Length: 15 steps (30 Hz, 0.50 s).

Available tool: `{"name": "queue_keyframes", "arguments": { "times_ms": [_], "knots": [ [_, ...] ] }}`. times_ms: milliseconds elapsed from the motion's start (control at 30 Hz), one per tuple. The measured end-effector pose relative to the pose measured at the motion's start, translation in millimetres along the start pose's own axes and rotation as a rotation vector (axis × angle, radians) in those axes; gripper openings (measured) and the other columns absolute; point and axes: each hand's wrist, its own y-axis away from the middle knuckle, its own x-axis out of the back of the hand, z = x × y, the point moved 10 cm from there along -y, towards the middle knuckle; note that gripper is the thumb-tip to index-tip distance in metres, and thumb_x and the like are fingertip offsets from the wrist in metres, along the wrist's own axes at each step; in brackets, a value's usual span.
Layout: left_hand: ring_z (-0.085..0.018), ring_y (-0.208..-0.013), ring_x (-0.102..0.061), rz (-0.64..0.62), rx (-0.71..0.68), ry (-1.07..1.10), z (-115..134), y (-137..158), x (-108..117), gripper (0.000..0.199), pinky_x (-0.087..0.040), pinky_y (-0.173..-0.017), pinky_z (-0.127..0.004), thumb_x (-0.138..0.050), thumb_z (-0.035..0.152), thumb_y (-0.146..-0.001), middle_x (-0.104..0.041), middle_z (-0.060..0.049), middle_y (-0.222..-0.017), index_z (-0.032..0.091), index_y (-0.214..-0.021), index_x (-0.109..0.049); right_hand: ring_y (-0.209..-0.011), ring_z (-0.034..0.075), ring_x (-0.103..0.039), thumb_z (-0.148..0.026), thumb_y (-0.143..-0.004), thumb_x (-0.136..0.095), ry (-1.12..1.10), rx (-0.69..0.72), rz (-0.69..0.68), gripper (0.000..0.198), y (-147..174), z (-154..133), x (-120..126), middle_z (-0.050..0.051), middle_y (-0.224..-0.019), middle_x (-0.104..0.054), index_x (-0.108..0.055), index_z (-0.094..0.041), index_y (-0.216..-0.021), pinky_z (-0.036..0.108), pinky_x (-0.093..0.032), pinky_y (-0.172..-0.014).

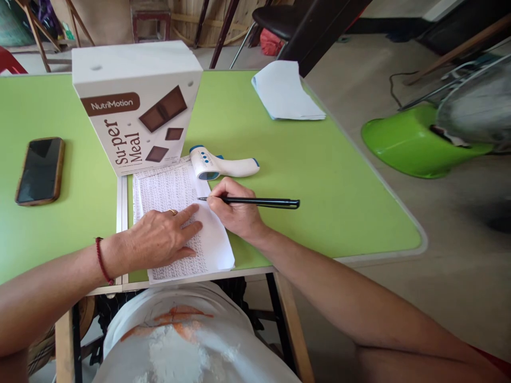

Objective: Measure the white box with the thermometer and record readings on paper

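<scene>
A black pen point(261, 202) is pinched in my right hand point(235, 209), its tip on or just above a sheet of paper point(215, 242). Dense handwritten lines cover the sheet's left and middle; its right strip is blank. My left hand point(162, 239) lies flat on the paper with fingers spread, a ring on one finger. Just beyond the hands, a white and blue infrared thermometer point(223, 165) rests at the top edge of the paper. Behind the sheet a white NutriMotion box point(138, 109) stands upright, touching or covering the paper's far end.
A smartphone point(40, 170) lies on the left of the green table point(319, 202). Folded white papers point(287, 93) sit near the far right edge. Beyond that edge, a green plastic stool or tub point(415, 141) is on the floor. A dark seat point(273, 21) stands behind the table.
</scene>
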Motion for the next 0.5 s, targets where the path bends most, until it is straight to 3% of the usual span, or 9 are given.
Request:
{"name": "queue_keyframes", "arguments": {
  "times_ms": [500],
  "knots": [
    [-0.024, -0.074, -0.068, -0.003, 0.005, 0.003, -0.1, 0.6, -1.5, 0.042, -0.051, -0.051, -0.034, -0.058, 0.044, -0.091, -0.042, -0.016, -0.146, 0.017, -0.124, -0.054, -0.044, 0.009, -0.038, -0.017, -0.073, -0.052, -0.008, -0.004, 0.015, 0.017, -0.4, 0.0, 0.2, -0.006, -0.051, -0.047, -0.043, -0.022, -0.060, 0.023, -0.032, -0.042]
  ]
}}
